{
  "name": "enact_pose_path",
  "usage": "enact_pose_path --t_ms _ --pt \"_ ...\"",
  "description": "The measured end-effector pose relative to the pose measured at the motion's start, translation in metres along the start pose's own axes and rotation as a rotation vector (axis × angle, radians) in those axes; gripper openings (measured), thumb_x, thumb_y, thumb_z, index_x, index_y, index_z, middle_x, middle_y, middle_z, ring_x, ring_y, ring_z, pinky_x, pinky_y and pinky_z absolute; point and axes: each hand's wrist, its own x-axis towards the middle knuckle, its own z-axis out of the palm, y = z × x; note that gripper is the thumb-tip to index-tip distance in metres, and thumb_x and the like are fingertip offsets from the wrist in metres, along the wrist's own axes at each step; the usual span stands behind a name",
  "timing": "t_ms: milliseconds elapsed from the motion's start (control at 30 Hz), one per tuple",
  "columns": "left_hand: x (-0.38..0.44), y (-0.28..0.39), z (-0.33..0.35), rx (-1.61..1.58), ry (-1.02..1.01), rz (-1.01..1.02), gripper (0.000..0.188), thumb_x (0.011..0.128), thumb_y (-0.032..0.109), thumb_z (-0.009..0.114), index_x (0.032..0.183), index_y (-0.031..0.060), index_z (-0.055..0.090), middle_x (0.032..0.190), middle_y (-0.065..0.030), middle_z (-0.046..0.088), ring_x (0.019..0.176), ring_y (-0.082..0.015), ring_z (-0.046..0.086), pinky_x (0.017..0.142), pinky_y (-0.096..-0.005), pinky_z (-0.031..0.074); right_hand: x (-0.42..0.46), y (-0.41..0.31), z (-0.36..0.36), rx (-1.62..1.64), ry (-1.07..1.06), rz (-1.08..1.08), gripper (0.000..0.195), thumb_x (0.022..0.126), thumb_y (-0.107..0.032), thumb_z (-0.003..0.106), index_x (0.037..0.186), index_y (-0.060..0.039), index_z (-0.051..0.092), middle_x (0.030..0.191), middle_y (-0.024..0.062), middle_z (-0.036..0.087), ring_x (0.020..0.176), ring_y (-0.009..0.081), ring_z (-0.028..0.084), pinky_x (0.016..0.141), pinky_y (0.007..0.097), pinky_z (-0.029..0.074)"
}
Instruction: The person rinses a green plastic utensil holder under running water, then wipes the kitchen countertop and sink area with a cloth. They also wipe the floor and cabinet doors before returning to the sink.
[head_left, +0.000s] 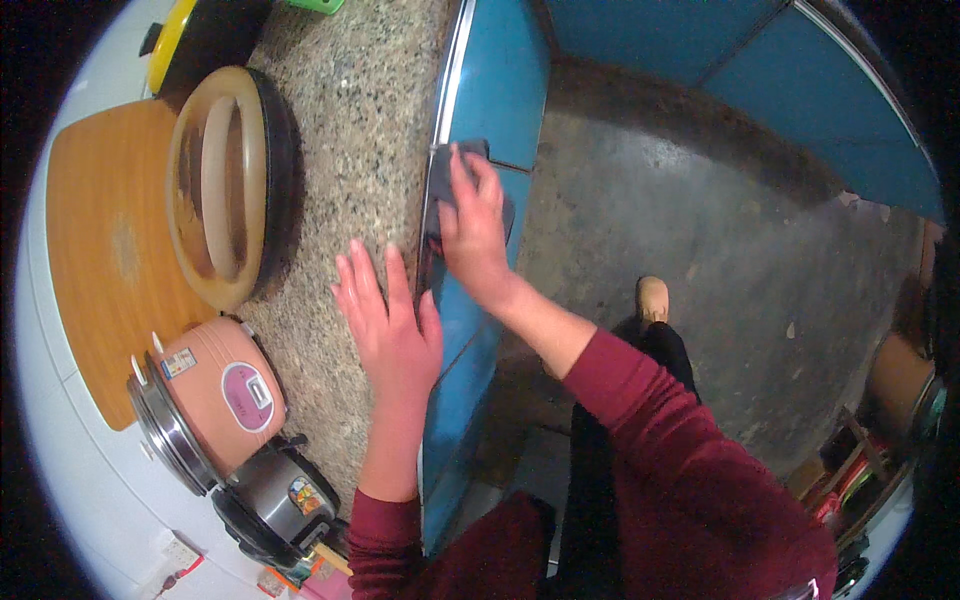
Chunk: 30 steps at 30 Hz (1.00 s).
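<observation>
My right hand presses a dark grey cloth against the metal trim at the countertop's front edge, above the blue cabinet doors. The fingers lie over the cloth, which hangs partly down the cabinet front. Flat on the speckled granite countertop rests my left hand, fingers spread and holding nothing. Left of it, a large oval pan or basin with a tan rim leans against an orange-brown wooden board.
A pink rice cooker and a steel electric cooker stand along the wall. A yellow-edged dark object is at the upper left. More blue cabinets line the far side of the concrete floor.
</observation>
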Motion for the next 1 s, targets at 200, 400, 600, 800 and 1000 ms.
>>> enact_pose_path --t_ms 200,400,600,800,1000 --pt "0.0 -0.002 -0.008 -0.04 -0.049 -0.057 0.061 0.091 0.016 0.048 0.145 -0.0034 0.029 0.153 -0.0299 0.017 0.142 -0.0493 0.014 0.115 -0.0583 0.012 -0.031 -0.017 0.003 -0.011 -0.057 0.095 0.067 0.083 0.004 0.055 0.146 -0.0028 0.033 0.14 0.0256 0.035 0.129 0.0425 0.036 0.109 0.0446 0.031" --pt "0.001 -0.001 -0.007 -0.059 -0.118 -0.078 0.059 0.088 0.013 0.049 0.142 -0.0036 0.033 0.153 -0.0297 0.019 0.142 -0.0493 0.016 0.114 -0.0607 0.012 -0.022 -0.007 -0.01 0.085 -0.162 0.099 0.072 0.079 0.011 0.056 0.146 -0.0045 0.034 0.138 0.0232 0.035 0.13 0.0405 0.037 0.109 0.0429 0.033" --pt "0.002 -0.005 -0.009 -0.019 -0.186 -0.058 0.062 0.086 0.012 0.051 0.143 -0.0024 0.031 0.153 -0.0298 0.019 0.141 -0.0493 0.017 0.114 -0.061 0.013 0.2 0.02 -0.018 -0.032 0.139 -0.106 0.054 0.089 -0.005 0.052 0.142 -0.0048 0.041 0.133 0.0242 0.042 0.123 0.0393 0.044 0.107 0.0401 0.036" --pt "0.006 -0.007 -0.009 -0.04 -0.178 -0.005 0.058 0.085 0.013 0.051 0.139 -0.002 0.037 0.15 -0.031 0.026 0.138 -0.051 0.024 0.111 -0.0644 0.018 0.288 0.036 -0.034 -0.076 0.21 -0.162 0.054 0.085 -0.007 0.058 0.138 -0.0057 0.047 0.13 0.0239 0.049 0.12 0.0383 0.049 0.104 0.0425 0.04" --pt "0.008 -0.008 -0.015 -0.064 -0.192 0.019 0.055 0.085 0.018 0.053 0.134 -0.0041 0.041 0.146 -0.032 0.031 0.134 -0.0512 0.032 0.109 -0.0654 0.023 0.082 -0.004 -0.012 -0.05 0.004 0.027 0.068 0.083 0.003 0.056 0.147 -0.0064 0.035 0.138 0.0229 0.037 0.129 0.0392 0.038 0.111 0.0425 0.029"
